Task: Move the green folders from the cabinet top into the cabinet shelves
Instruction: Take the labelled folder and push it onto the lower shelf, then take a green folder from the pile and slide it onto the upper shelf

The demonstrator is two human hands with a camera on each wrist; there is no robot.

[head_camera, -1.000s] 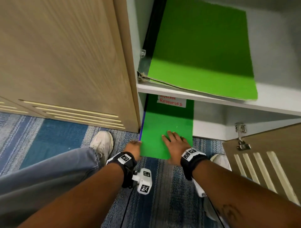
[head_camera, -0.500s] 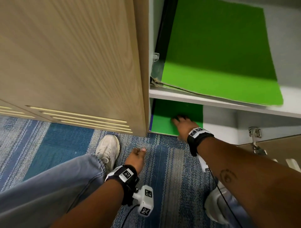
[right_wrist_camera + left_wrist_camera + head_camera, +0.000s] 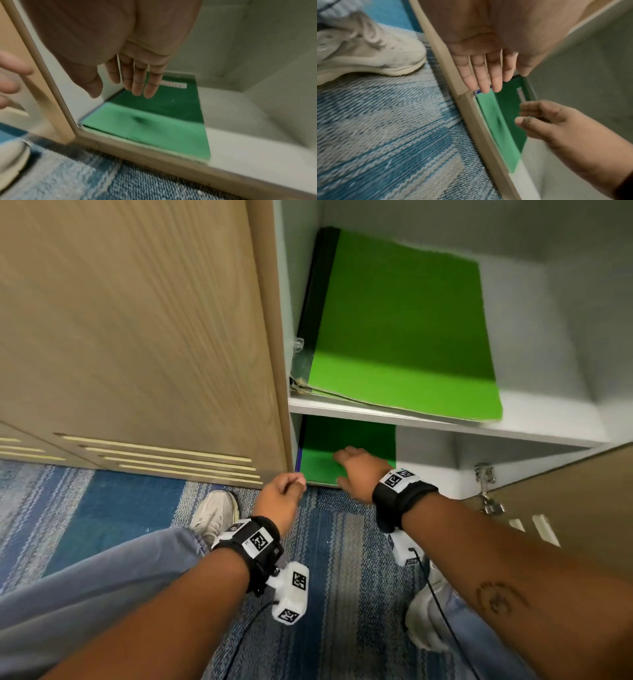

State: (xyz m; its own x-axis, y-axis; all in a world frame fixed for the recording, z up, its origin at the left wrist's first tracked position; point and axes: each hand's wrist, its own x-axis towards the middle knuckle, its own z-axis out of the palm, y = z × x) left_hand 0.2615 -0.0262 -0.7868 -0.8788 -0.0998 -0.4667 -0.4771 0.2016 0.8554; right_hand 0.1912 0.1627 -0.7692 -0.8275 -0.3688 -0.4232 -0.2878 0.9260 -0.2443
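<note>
We see blue patterned carpet (image 3: pixel 144 508) at lower left, below an open cabinet. One green folder (image 3: pixel 400 337) lies on the upper shelf (image 3: pixel 548 426); another folder (image 3: pixel 154 121) lies flat on the bottom shelf (image 3: pixel 240 128), against the left wall. The right hand (image 3: pixel 359 470) hovers over it, fingers (image 3: pixel 137 83) straight, released. The left hand (image 3: pixel 281 501) hangs relaxed beside the wooden door (image 3: pixel 137 337). Only the right wrist view shows the folder's white label (image 3: pixel 173 84). A pale shoe (image 3: pixel 364 54) stands nearby.

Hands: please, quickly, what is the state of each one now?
Left hand: open, holding nothing, beside the cabinet's bottom edge.
Right hand: open, fingers straight above the lower folder, holding nothing.
</note>
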